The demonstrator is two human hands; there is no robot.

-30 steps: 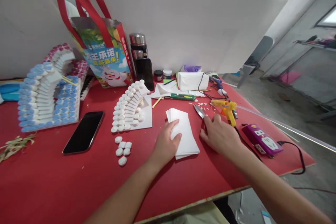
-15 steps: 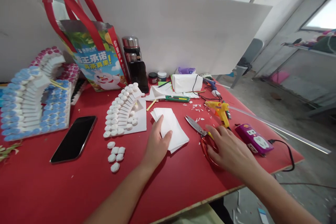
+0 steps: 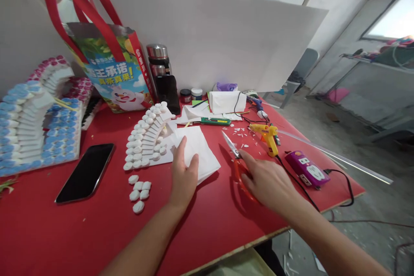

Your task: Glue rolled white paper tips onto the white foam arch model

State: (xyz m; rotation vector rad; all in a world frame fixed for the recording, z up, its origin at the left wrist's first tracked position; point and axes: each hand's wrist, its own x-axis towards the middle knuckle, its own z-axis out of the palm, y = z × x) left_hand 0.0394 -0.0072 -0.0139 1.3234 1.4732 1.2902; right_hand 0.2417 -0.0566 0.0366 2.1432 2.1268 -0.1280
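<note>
My right hand [image 3: 267, 177] is closed around the red handles of a pair of scissors [image 3: 238, 161]. The scissor blades point away from me over the red table, close together. My left hand [image 3: 183, 170] is at the left edge of a stack of white paper sheets [image 3: 204, 152], thumb and forefinger showing and the other fingers hidden. The stack partly covers a white card, on which a fan-shaped piece [image 3: 144, 140] edged with small white rounds stands. Several loose white rounds [image 3: 139, 192] lie to the left of my left forearm.
A yellow glue gun [image 3: 267, 134] and a purple power strip [image 3: 307, 169] with cables lie on the right. At the back are a green utility knife [image 3: 215, 121], paper scraps and a flask [image 3: 158, 58]. A phone [image 3: 86, 172], blue-and-white fan pieces [image 3: 32, 127] and a bag [image 3: 113, 73] occupy the left.
My right hand has taken hold of the scissors and lifted their handles a little. My left hand and the paper have shifted slightly left, and the sheets look less fanned. The view shifted slightly.
</note>
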